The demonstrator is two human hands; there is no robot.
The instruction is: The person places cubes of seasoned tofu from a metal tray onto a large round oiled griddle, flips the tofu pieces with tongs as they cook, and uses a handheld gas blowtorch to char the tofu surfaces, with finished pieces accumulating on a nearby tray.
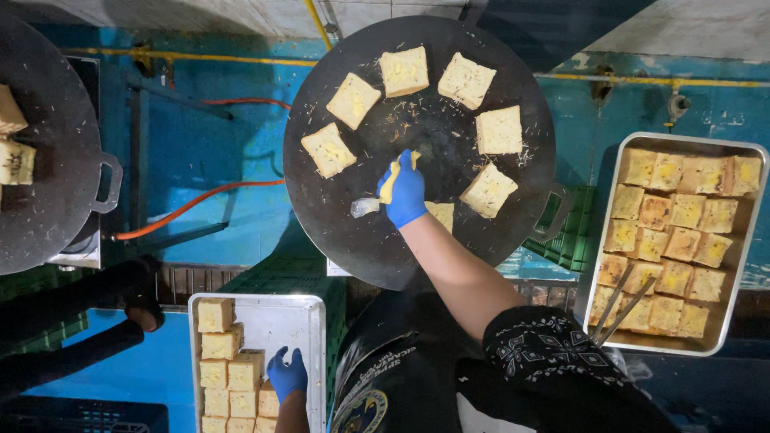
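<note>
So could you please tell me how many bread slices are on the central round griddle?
7: six slices arc along the griddle top; one sits partly hidden under the right hand.

Griddle: a round black pan [353, 240] with a side handle, carrying seven yellow-topped bread squares [353, 100] in a ring, one partly hidden, with crumbs scattered across the middle.
Right tray: a metal tray [742, 277] packed with browned toast squares [674, 216]; metal tongs [619, 305] lie across its lower left.
Near tray: a metal tray [301, 337] holding pale bread blocks [216, 314] stacked along its left side.
Left griddle: a second dark round pan [48, 200] carrying two bread pieces [14, 160] at the picture's edge.
</note>
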